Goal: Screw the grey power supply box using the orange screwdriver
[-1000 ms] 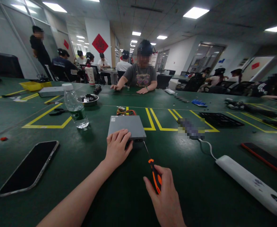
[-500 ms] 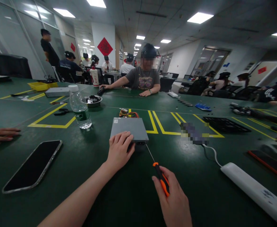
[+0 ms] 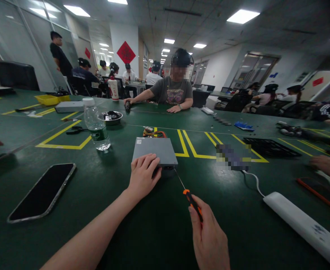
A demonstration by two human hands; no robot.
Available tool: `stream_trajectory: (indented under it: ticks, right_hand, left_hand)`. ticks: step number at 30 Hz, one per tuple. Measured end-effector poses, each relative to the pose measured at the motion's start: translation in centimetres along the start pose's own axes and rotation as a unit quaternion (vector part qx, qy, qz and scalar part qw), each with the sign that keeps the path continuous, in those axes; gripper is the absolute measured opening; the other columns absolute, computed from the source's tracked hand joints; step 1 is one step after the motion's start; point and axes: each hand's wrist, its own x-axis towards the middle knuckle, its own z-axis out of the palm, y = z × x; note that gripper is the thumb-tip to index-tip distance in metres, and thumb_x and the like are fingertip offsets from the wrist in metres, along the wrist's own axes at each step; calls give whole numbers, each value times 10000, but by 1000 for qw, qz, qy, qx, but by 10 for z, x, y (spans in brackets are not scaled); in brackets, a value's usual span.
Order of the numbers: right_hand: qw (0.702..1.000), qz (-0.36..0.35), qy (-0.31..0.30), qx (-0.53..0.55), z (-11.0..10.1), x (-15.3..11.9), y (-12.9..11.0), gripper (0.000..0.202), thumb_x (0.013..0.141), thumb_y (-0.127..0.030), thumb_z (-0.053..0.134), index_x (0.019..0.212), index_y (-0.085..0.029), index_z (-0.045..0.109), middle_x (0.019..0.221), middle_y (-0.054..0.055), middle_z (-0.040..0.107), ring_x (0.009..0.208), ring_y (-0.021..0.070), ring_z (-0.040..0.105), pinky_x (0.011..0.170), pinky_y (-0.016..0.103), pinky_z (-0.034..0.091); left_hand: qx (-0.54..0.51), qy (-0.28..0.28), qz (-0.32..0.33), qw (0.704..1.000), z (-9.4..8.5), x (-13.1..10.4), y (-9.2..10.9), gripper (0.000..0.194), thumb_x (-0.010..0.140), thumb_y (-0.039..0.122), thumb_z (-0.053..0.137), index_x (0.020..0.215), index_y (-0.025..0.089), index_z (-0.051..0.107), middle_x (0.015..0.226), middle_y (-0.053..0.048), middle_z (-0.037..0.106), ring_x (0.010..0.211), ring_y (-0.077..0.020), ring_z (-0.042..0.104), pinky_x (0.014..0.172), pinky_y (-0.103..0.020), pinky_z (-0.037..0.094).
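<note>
A grey metal box (image 3: pixel 156 148) with a bundle of coloured wires (image 3: pixel 155 133) at its far side lies on the green table. My left hand (image 3: pixel 145 174) rests over its near left corner, fingers on the top and thumb at the near side, gripping it. In my right hand (image 3: pixel 208 232) is a screwdriver (image 3: pixel 192 204) with an orange and black handle. Its thin shaft points up and left, and the tip is at the box's near right corner; whether it sits in a screw is too small to tell.
Left of the box stand a water bottle (image 3: pixel 97 129), a metal bowl (image 3: pixel 112 117) and a phone (image 3: pixel 42 193). On the right lie a white power strip (image 3: pixel 300 225) and a black tray (image 3: pixel 270 147). Across the table sits a person (image 3: pixel 174 90); other people's hands show at both sides.
The screwdriver handle has turned in my right hand, which has shifted slightly right. At the left edge another person's hand has drawn back. The person opposite has moved the dark object they hold.
</note>
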Motion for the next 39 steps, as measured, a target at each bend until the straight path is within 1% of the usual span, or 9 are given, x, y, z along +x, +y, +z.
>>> stream_trajectory:
  ticks: [3, 6, 10, 14, 18, 24, 32, 35, 39]
  right_hand:
    - [998, -50, 13, -46, 9, -3, 1, 381, 879, -447, 395, 1140, -178, 463, 1013, 129, 551, 761, 223, 642, 547, 297, 536]
    - [992, -98, 39, -66, 15, -7, 0, 327, 909, -355, 345, 1153, -158, 439, 1024, 146, 528, 812, 221, 639, 607, 301, 545]
    - [988, -128, 53, -68, 8, -8, -2, 339, 917, -326, 362, 1208, -163, 424, 994, 122, 575, 846, 205, 628, 670, 288, 530]
    - [986, -125, 52, -95, -4, -4, 1, 356, 914, -337, 394, 1242, -207, 431, 984, 79, 628, 779, 191, 630, 622, 276, 502]
    - [987, -114, 45, -104, -3, 0, 3, 359, 905, -405, 391, 1197, -210, 459, 878, 65, 636, 643, 179, 603, 553, 286, 476]
    - [989, -111, 62, -74, 6, -3, -2, 335, 871, -422, 422, 1088, -170, 469, 887, 98, 597, 732, 213, 588, 607, 328, 491]
    - [994, -68, 56, -57, -2, -1, 2, 305, 879, -456, 402, 995, -196, 512, 826, 62, 618, 722, 201, 588, 579, 299, 475]
    - [993, -63, 87, -56, -2, -4, -4, 336, 883, -475, 382, 992, -186, 514, 835, 74, 620, 738, 209, 580, 622, 321, 469]
    - [987, -114, 98, -53, 0, -6, -15, 293, 896, -426, 387, 1007, -179, 496, 815, 69, 630, 715, 200, 592, 635, 321, 461]
  left_hand:
    - [1, 6, 3, 1000, 0, 1, 0, 227, 827, 289, 495, 1042, 236, 544, 1138, -45, 592, 1072, -229, 485, 869, -394, 300]
    - [1, 6, 3, 1000, 0, 1, 0, 229, 827, 292, 496, 1044, 239, 543, 1140, -44, 590, 1079, -230, 482, 867, -395, 302]
    - [-5, 2, 3, 1000, 0, 0, 0, 234, 831, 294, 492, 1054, 240, 537, 1149, -46, 587, 1089, -233, 476, 872, -403, 297]
    - [-9, 1, 4, 1000, 0, -1, -1, 237, 835, 294, 488, 1060, 237, 534, 1151, -47, 586, 1094, -232, 472, 872, -403, 296]
    - [-8, 2, 2, 1000, 1, 0, -1, 236, 831, 291, 494, 1056, 234, 535, 1149, -43, 586, 1093, -228, 472, 874, -398, 298]
    - [-5, 8, 5, 1000, 0, -1, -1, 229, 833, 296, 490, 1049, 235, 539, 1148, -43, 586, 1080, -227, 479, 866, -397, 301]
    - [-6, 5, 5, 1000, 1, -1, -1, 234, 834, 299, 489, 1054, 236, 534, 1152, -35, 583, 1088, -220, 472, 882, -394, 298]
    - [-9, 3, 5, 1000, 1, -1, -1, 234, 836, 298, 484, 1056, 236, 534, 1151, -35, 583, 1089, -219, 471, 881, -393, 298]
    - [-7, 4, 6, 1000, 2, -1, -1, 237, 837, 300, 484, 1060, 239, 534, 1150, -40, 585, 1090, -223, 471, 877, -395, 295]
